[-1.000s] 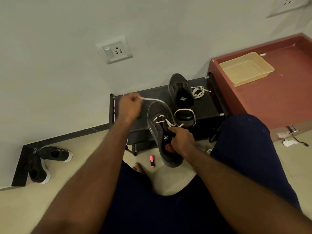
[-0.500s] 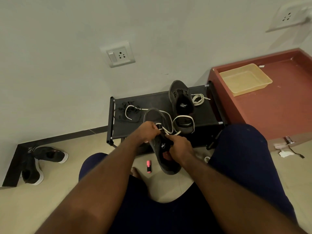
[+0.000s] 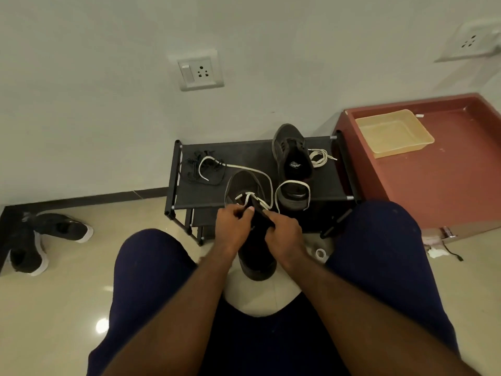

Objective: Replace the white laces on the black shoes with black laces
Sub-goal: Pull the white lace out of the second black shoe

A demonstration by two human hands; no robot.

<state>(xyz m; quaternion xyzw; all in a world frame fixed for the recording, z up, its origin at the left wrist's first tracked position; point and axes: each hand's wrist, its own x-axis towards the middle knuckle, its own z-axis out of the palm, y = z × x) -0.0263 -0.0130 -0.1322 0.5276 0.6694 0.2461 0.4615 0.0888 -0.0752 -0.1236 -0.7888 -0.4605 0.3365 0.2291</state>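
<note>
1. The left hand (image 3: 232, 226) has its fingers curled and pinches the white lace (image 3: 253, 200) at the eyelets of the shoe (image 3: 257, 263).
2. The right hand (image 3: 283, 234) is closed around the right side of the shoe, with the thumb on top near the lace.
3. The shoe is held between the knees, in front of the rack (image 3: 244, 151). Its upper end reaches over the front edge of the rack.
4. The lace is only in the top eyelets. One end runs up and left over the rack, and its tip lies on the black laces (image 3: 193, 170), which are in a heap at the left end of the rack.
5. The second shoe (image 3: 292, 158) lies on the right part of the rack. A white loop curves around its near end.
6. A loose white lace (image 3: 321, 157) lies bundled just right of the second shoe, on the rack.
7. To the right of the rack stands a red cabinet (image 3: 447, 191) with a yellow tray (image 3: 394, 134) on it.
8. Well left of the rack, two sneakers (image 3: 40, 240) lie on the floor.
9. Above the rack, a socket (image 3: 200, 73) is on the wall.
</note>
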